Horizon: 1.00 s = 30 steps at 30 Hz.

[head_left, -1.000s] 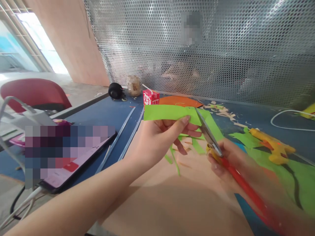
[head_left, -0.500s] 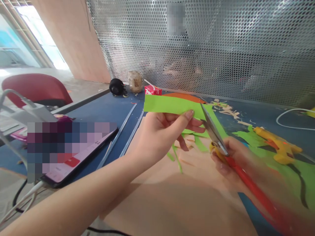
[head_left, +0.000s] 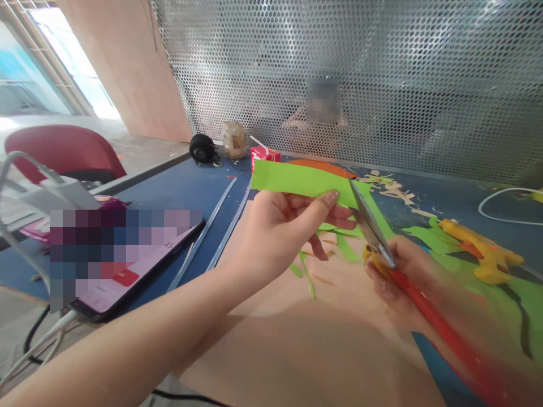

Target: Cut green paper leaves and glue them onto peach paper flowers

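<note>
Between thumb and fingers, my left hand point(head_left: 292, 226) pinches a strip of bright green paper point(head_left: 292, 178), held up above the table. My right hand point(head_left: 394, 271) is closed round scissors point(head_left: 373, 226) with red and yellow handles. The blades lie at the strip's right end, close to my left fingertips. Below my hands is a tan sheet point(head_left: 305, 345) with thin green and pale offcuts point(head_left: 324, 240) on it. More green paper point(head_left: 375, 209) lies behind the blades.
A yellow glue gun point(head_left: 479, 249) rests on green paper at the right. On the left is a phone point(head_left: 139, 271) with cables, near clear glue sticks point(head_left: 207, 226). A red drink carton point(head_left: 265, 155), a jar point(head_left: 234, 140) and a black round object point(head_left: 202, 148) stand behind, before a perforated metal panel point(head_left: 254, 68).
The view has shifted very slightly. Both hands, the green strip and the scissors keep nearly the same positions. The reflection in the metal panel sits lower.
</note>
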Motion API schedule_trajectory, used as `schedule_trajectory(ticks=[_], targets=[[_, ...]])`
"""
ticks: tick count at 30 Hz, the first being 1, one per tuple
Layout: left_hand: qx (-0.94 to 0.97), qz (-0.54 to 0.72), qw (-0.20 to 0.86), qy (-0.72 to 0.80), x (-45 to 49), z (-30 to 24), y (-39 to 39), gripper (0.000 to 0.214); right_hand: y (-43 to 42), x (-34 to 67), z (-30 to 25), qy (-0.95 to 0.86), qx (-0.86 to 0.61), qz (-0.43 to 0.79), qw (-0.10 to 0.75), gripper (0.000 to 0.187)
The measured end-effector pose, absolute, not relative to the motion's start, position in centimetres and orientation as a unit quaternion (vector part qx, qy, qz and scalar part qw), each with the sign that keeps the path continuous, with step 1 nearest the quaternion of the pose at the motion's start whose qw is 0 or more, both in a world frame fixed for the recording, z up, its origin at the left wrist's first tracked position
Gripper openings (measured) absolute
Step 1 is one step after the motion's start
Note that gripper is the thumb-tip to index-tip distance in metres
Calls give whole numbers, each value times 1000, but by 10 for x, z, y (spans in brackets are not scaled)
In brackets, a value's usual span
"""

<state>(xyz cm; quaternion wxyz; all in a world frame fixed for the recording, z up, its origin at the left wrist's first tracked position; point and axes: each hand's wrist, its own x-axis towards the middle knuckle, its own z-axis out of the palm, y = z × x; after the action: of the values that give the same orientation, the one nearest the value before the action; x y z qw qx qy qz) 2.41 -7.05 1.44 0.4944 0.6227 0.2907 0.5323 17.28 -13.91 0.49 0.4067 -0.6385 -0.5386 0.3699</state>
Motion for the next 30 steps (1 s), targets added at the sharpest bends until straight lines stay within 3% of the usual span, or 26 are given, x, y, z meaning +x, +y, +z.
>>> schedule_trajectory(ticks=[16,22,30], targets=[[625,532,493,288,24,14,-70,28,-139,169,4,-521,-655,353,418,19],[624,525,489,311,25,16,-71,29,-139,171,5,-507,-654,398,395,25],[626,524,486,312,25,16,-72,32,-139,173,1,-544,-648,352,399,24]])
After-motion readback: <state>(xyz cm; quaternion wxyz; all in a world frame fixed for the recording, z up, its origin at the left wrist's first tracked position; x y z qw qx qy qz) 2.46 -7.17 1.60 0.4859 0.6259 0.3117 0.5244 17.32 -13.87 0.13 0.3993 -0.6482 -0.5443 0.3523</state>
